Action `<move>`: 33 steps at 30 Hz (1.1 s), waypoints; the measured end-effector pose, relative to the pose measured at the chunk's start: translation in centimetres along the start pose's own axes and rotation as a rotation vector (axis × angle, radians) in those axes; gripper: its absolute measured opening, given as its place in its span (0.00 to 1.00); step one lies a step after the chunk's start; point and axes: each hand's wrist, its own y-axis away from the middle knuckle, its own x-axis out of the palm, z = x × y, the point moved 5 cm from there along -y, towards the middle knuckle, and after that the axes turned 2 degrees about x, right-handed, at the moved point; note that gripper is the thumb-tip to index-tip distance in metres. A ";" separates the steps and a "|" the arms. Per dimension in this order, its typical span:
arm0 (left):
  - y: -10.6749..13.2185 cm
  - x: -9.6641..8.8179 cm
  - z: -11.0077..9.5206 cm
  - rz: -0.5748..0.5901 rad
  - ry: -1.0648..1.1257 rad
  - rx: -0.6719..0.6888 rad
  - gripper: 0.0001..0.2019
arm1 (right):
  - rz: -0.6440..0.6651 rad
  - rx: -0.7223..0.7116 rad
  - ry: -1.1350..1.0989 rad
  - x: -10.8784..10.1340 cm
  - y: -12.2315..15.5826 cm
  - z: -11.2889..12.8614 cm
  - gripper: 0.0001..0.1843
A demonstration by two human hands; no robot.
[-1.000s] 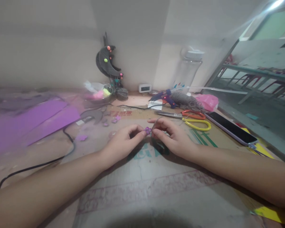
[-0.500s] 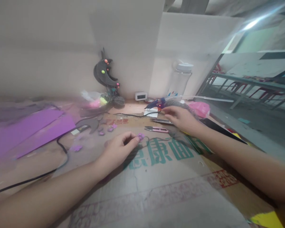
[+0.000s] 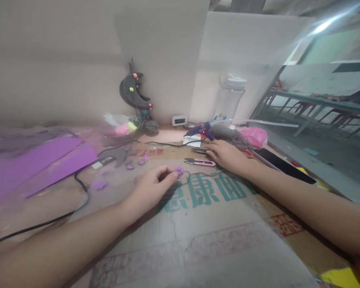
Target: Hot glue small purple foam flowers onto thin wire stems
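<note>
My left hand (image 3: 151, 184) pinches a small purple flower-shaped piece (image 3: 179, 171) between thumb and fingertips, just above the cardboard. A thin grey cord (image 3: 202, 175) runs right from the piece. My right hand (image 3: 225, 155) reaches over a slim pointed metal tool (image 3: 199, 151); its fingers are stretched forward with the tips at the tool's rear part, which they cover. Whether they grip it I cannot tell. Just below lie pink-handled thread snips (image 3: 200, 162). A blue glue gun (image 3: 199, 130) with a small red light rests beyond the right fingertips.
Purple sheets (image 3: 63, 160) and a black cable (image 3: 81, 184) lie left, near loose purple pieces (image 3: 130, 165). Behind stand a dark crescent ornament (image 3: 132, 92), a small digital display (image 3: 179, 120) and a clear bottle (image 3: 229, 100). Grey yarn (image 3: 231, 135) and a phone (image 3: 283, 165) lie right.
My right hand has moved down from beside the glue gun to the slim metal tool. My left hand still pinches the purple flower-shaped piece in about the same place.
</note>
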 end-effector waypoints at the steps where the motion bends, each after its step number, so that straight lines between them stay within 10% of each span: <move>1: 0.0 0.0 0.0 0.008 -0.005 0.003 0.15 | -0.023 0.000 -0.035 -0.4 0.0 0.2 0.16; 14: 0.1 0.3 -0.8 0.038 0.028 0.018 0.14 | 0.017 -0.111 -0.042 0.9 0.4 3.3 0.14; 21: -0.1 0.1 -0.2 0.001 0.103 -0.002 0.14 | -0.085 0.121 -0.377 -3.3 1.6 5.4 0.13; 27: -0.4 -0.8 -0.6 -0.093 0.229 0.047 0.13 | 0.237 -0.150 -0.440 -3.8 3.8 12.0 0.18; 33: -0.5 -0.8 -0.6 -0.102 0.259 0.062 0.14 | 0.222 0.018 -0.319 -1.5 2.9 9.2 0.20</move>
